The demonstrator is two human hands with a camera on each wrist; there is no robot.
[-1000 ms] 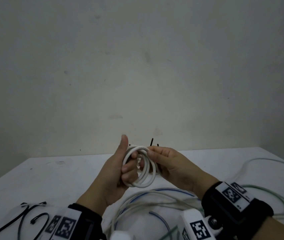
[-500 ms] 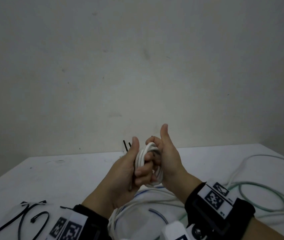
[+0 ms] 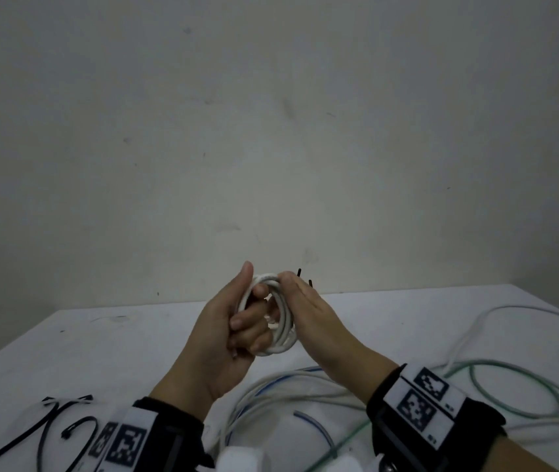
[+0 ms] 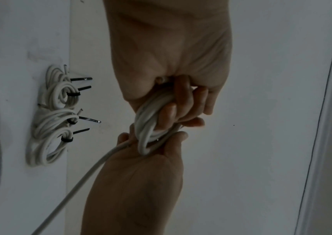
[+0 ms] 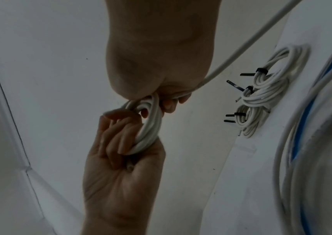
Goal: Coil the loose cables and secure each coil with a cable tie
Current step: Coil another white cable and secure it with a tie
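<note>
Above the table I hold a small white cable coil (image 3: 279, 323) between both hands. My left hand (image 3: 249, 318) grips one side of it, fingers curled through the loops (image 4: 149, 127), thumb up. My right hand (image 3: 290, 291) pinches the coil's top from the far side. The cable's loose tail (image 5: 241, 52) runs out from my right hand's fingers (image 5: 169, 103); in the left wrist view the tail (image 4: 84, 178) hangs down toward the table. Several finished white coils (image 4: 54, 111) with black ties lie behind the hands, also seen as tied coils (image 5: 261, 95) in the right wrist view.
Loose black cable ties (image 3: 49, 427) lie at the table's front left. Loose white and blue cables (image 3: 271, 386) sprawl under my hands, and a green cable (image 3: 516, 396) loops at the right. A bare wall stands behind the white table (image 3: 118, 352).
My right hand swung round the coil, thumb up half a second ago, and is now back over the top with its back toward me. The left hand kept its grip.
</note>
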